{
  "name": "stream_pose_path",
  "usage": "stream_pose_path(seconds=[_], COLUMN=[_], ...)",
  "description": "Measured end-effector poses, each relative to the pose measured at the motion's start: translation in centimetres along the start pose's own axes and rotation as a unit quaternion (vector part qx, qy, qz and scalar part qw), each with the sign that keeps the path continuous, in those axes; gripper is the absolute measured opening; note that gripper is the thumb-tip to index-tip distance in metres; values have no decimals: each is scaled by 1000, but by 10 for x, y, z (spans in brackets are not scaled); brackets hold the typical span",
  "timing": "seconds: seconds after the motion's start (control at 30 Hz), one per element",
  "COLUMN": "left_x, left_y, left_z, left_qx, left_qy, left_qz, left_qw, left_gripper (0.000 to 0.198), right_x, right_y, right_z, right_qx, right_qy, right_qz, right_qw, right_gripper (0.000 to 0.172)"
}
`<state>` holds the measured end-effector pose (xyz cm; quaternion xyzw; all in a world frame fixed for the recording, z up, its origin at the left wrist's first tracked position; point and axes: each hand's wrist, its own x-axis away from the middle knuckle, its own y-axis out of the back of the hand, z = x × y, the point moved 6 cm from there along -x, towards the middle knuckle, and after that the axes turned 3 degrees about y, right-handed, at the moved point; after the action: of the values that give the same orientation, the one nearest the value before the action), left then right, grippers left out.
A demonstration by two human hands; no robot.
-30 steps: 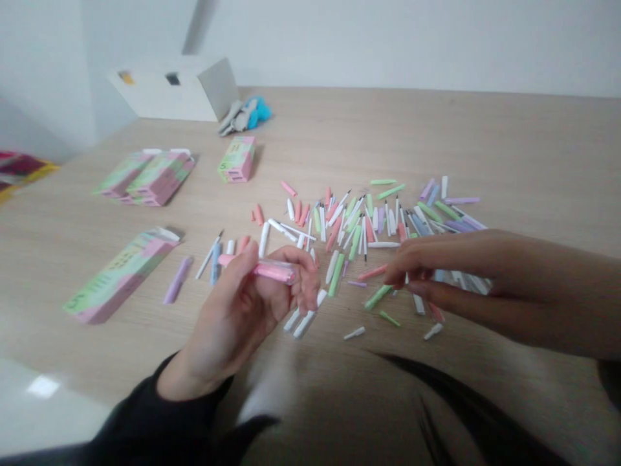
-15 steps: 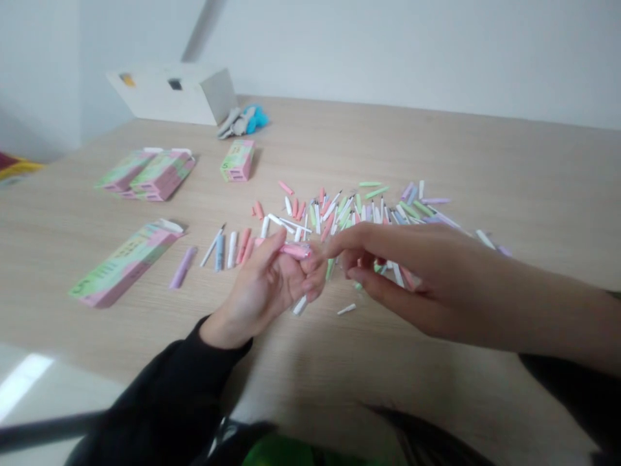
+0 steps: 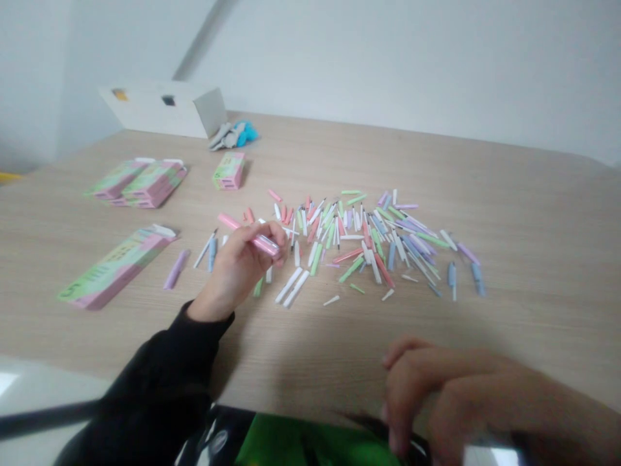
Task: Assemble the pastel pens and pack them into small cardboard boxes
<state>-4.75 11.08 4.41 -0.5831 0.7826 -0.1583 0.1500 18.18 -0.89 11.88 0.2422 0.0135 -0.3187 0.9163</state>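
My left hand (image 3: 242, 265) is closed around a pink pen (image 3: 264, 243), raised a little above the table and tilted, with its pink end pointing to the upper left. My right hand (image 3: 431, 388) is low at the right, near the table's front edge and apart from the pen. Its fingers bend downward and are smeared by motion, so whether they hold anything does not show. Beyond both hands lies a loose heap of pen parts (image 3: 369, 236) in white, green, pink, purple and blue. A purple pen barrel (image 3: 176, 269) rests left of my left hand.
A long pink-and-green carton (image 3: 119, 268) lies at the left, with stacked cartons (image 3: 150, 184) behind it. Another carton (image 3: 229, 171) stands farther back. A white box (image 3: 160, 110) and grey-and-blue gloves (image 3: 234, 135) are near the wall.
My right hand has come away from the pen and moved down toward the front edge. My left hand has shifted left with the pink pen, now closed more around it.
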Motion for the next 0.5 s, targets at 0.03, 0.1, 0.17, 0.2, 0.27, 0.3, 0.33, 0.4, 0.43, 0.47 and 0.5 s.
stream_pose_path(seconds=[0.03, 0.1, 0.17, 0.2, 0.27, 0.3, 0.33, 0.4, 0.43, 0.47, 0.5], left_x=[1, 3, 6, 7, 7, 7, 7, 6, 5, 5, 5], left_y=[-2, -8, -14, -15, -14, -13, -11, -7, -5, -4, -3], left_z=[1, 4, 5, 6, 8, 8, 8, 7, 6, 6, 6], left_qx=[-16, -14, 30, 54, 83, 86, 85, 83, 81, 79, 75], left_qy=[-8, -16, -10, 0, 25, 33, 38, 35, 31, 27, 26], left_qz=[7, 23, 33, 34, 27, 24, 21, 12, 9, 7, 4], left_qw=[1000, 1000, 999, 998, 996, 995, 995, 996, 996, 997, 997], left_gripper=[37, 36, 36, 37, 39, 40, 41, 40, 39, 38, 36], right_x=[1, 0, 0, 2, 15, 23, 31, 45, 50, 55, 58], right_y=[0, 6, 27, 41, 70, 82, 93, 110, 116, 120, 121], right_z=[-5, -21, -40, -49, -65, -75, -86, -110, -120, -129, -135], right_qx=[8, 62, 173, 233, 309, 305, 275, 200, 173, 160, 157], right_qy=[-4, -14, -16, -12, -10, -7, -3, -14, -27, -44, -62], right_qz=[-11, -47, -160, -234, -403, -463, -513, -570, -583, -589, -590], right_qw=[1000, 997, 972, 944, 862, 832, 813, 797, 794, 791, 790], right_gripper=[5, 10, 12, 12, 15, 16, 16, 14, 13, 13, 14])
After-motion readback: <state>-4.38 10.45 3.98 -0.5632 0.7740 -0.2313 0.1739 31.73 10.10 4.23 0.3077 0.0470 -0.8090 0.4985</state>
